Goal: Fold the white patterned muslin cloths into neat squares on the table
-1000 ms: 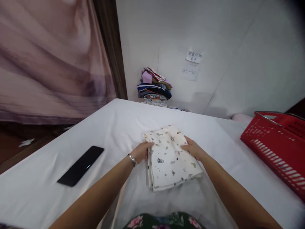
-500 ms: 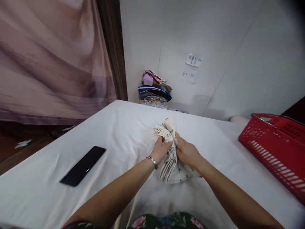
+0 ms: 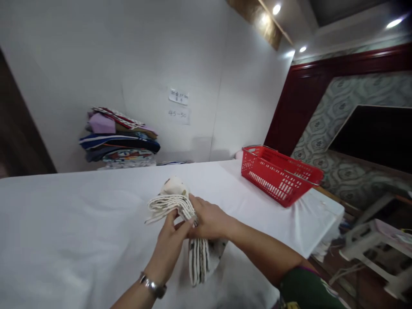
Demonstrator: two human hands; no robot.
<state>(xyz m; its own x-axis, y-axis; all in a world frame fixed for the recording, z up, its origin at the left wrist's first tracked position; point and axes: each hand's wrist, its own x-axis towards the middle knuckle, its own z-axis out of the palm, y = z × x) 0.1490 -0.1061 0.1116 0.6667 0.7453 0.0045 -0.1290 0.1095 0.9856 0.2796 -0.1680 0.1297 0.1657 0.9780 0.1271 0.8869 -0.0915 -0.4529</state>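
A white cloth with small dark and tan spots (image 3: 198, 262), pleated into many layers, is bunched between both hands above the white-covered table (image 3: 106, 227). My left hand (image 3: 172, 236) pinches the stacked folds from the left, thumb on top. My right hand (image 3: 210, 219) wraps round the cloth from the right side. The upper end of the bundle bends over to the left, and the lower folds hang toward me. A metal bracelet or watch (image 3: 152, 286) circles the left wrist.
A red plastic basket (image 3: 267, 180) with a metal handle stands at the table's right. Folded clothes (image 3: 120, 143) are piled beyond the far edge by the wall. Two paper notes (image 3: 179, 105) hang there. A pale plastic stool (image 3: 376, 244) stands on the floor at right.
The view has swung right, bringing the whole basket and stool in and losing the black phone and pink curtain. Both hands still grip the cloth, now bent more sharply in the middle.
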